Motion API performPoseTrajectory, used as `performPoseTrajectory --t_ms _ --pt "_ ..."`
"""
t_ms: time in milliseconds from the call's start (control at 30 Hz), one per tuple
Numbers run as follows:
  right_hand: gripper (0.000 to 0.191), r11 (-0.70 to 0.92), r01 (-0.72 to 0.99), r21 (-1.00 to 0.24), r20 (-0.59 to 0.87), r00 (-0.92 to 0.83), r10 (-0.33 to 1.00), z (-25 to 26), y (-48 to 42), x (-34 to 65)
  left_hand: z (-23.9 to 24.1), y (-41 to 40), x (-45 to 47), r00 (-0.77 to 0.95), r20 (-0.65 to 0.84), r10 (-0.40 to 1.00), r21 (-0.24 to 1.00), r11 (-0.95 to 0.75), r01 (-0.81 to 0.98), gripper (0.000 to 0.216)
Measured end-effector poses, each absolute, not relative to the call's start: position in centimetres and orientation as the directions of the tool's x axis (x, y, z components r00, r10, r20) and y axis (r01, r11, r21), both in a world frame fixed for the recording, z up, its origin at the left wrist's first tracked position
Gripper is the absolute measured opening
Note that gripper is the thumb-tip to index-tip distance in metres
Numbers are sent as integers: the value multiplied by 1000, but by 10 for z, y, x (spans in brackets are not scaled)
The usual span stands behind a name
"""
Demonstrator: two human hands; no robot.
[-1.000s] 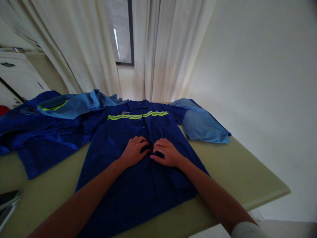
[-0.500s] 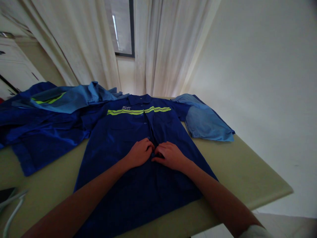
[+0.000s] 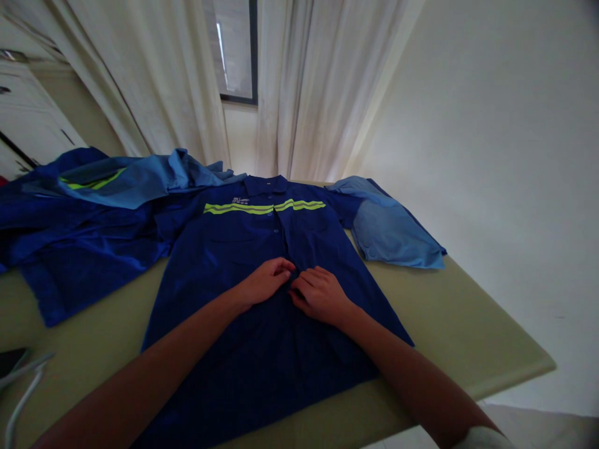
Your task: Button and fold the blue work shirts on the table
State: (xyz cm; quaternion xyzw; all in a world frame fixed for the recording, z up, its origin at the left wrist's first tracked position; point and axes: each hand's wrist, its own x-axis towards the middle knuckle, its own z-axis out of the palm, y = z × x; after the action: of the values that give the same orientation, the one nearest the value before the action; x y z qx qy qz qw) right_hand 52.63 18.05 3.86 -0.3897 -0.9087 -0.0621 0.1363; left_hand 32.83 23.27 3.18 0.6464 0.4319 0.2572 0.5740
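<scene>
A dark blue work shirt lies spread front side up, its collar pointing away from me. Yellow-green reflective stripes cross its chest, below small pale lettering. The front placket gapes from the stripes down to my fingers, with a few buttons showing along it. My left hand pinches the placket edge from the left. Close beside it, my right hand has its fingers curled on the other edge of the placket. Any button between the fingertips is hidden.
Crumpled dark blue garments lie at the left, a light blue garment on top. Another light blue piece lies by the right sleeve. A white cable and a dark device sit front left. The table ends near a white wall.
My fingertips have drawn closer together at the placket. The button that showed between my hands is now covered. The view has shifted slightly.
</scene>
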Motion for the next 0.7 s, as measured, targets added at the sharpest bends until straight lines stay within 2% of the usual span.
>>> performPoseTrajectory --t_ms 100,200,333,400,467,567,700 --pt "16 726 687 -21 309 -687 658 38 182 530 35 229 326 480 -258 838 945 117 304 23" --pt "20 737 676 -26 304 -697 650 37 184 532 36 230 322 538 -292 791 908 54 415 26" --pt "21 707 708 -15 292 -673 680 37 183 529 35 233 323 556 -60 829 840 -260 477 28" --pt "21 696 718 -2 305 -663 684 36 181 526 33 234 325 522 5 853 788 -324 523 26" --pt "20 685 728 22 333 -651 682 35 180 523 30 235 327 475 -16 880 811 -266 520 26" --pt "24 678 734 45 382 -639 667 32 181 521 25 236 328 452 -74 889 899 -137 416 28" --pt "28 734 677 52 395 -689 608 29 184 522 22 233 330 416 41 909 903 -212 374 31"
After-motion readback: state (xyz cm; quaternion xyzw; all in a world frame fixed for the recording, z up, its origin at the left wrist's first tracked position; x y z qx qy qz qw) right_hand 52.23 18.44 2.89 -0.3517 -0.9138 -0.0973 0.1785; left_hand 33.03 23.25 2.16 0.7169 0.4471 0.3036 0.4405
